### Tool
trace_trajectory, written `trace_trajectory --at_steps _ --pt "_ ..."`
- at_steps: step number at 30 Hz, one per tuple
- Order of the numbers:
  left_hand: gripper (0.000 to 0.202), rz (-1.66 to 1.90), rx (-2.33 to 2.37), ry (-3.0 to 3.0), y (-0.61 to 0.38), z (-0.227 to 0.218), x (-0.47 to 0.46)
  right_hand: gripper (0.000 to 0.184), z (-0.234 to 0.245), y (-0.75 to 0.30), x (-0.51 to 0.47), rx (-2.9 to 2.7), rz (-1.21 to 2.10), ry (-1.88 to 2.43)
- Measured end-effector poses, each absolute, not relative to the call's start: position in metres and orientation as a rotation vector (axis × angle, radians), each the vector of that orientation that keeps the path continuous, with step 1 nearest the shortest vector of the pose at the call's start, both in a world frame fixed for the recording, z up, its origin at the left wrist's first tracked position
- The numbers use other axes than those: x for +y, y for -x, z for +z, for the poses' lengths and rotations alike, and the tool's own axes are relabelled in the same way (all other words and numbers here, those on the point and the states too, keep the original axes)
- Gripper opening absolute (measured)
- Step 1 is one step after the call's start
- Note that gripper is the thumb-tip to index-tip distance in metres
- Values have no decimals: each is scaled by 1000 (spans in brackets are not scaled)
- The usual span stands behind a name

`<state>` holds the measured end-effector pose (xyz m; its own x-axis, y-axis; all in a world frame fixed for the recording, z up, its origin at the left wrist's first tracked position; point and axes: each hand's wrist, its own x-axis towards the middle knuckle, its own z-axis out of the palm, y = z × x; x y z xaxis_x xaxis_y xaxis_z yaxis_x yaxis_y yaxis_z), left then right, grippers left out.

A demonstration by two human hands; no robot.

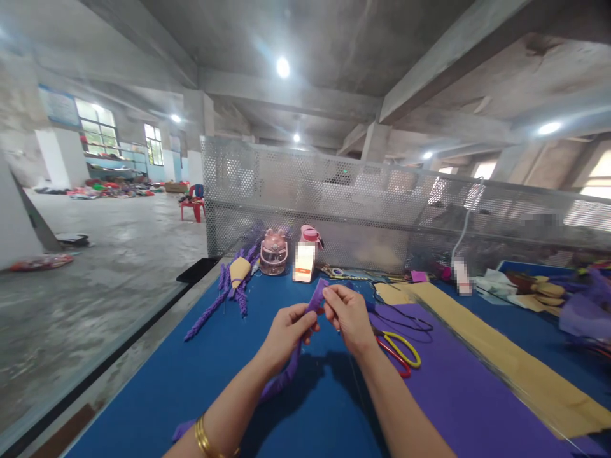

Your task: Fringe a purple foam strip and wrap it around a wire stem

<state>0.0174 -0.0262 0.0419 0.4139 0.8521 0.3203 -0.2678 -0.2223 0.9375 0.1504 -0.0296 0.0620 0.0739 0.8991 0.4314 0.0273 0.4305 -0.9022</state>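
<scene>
Both hands meet over the blue table (214, 369) around a long purple fabric strip (287, 375). My left hand (289, 331) is closed on the strip a little below its raised end, and the rest trails down behind my left forearm. At that raised end my right hand (347, 313) pinches with thumb and forefinger near the strip's edge; whether a needle or thread is between the fingertips is too small to tell. Just right of my right hand lie scissors (403, 352) with one yellow and one red handle, on a flat purple cloth (443, 375).
A braided purple piece with a yellow part (239, 272) lies at the back left. Near the perforated metal screen (372, 222) stand a pink helmet-shaped object (273, 252) and a lit phone (304, 262). Tan fabric (496, 343) runs along the right. Black cord (405, 318) lies by the scissors.
</scene>
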Motion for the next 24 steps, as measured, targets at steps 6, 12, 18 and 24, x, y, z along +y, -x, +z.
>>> trace_trajectory --at_steps 6,12,18,24 --pt "38 580 538 -1530 18 59 -33 30 59 -160 -22 -1342 695 965" --pt "35 1013 658 -1348 0 49 2 31 46 -154 -14 -1407 715 1017" --pt "27 1262 578 -1160 -41 34 23 32 37 -160 -7 -1483 655 1085" --pt "18 1353 656 -1026 -46 37 20 32 30 -166 -4 -1538 625 1138"
